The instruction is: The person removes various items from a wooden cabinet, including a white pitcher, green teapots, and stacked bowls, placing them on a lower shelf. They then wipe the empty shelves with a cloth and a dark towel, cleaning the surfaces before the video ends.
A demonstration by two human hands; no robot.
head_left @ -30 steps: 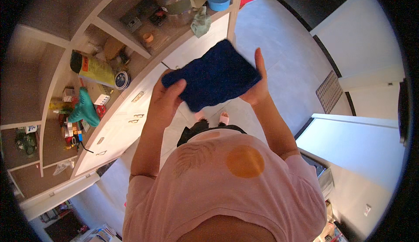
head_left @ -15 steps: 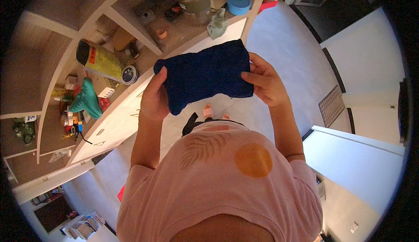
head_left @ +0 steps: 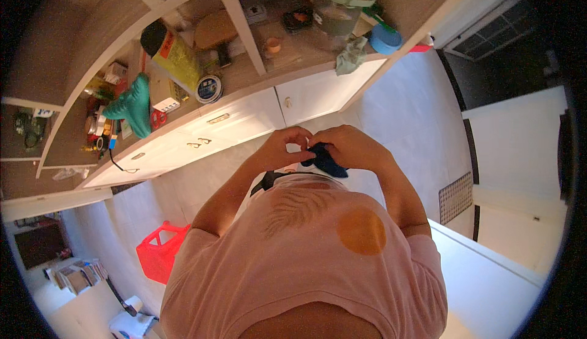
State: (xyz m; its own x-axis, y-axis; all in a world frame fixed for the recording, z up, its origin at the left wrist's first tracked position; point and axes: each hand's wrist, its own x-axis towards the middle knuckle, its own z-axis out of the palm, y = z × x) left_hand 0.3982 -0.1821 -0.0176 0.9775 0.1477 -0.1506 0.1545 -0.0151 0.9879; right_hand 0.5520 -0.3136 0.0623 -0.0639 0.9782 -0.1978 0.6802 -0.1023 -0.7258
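Observation:
A dark blue cloth hangs bunched in front of my waist, much of it hidden under my hands. My right hand is closed over its upper part, with the back of the hand uppermost. My left hand meets the right one at the fingertips. Its thumb and curled fingers pinch at the left edge of the cloth, though the exact grip is partly hidden.
Ahead stands a wooden shelf unit with white cabinet doors. On it are a yellow bag, a teal glove-like item, a round tin and a blue bowl. A red plastic stool is on the floor at left.
The cloth was stretched flat between both hands; now it is bunched and lower, closer to my body. Both hands have come together. The view has shifted, with the red stool now showing more.

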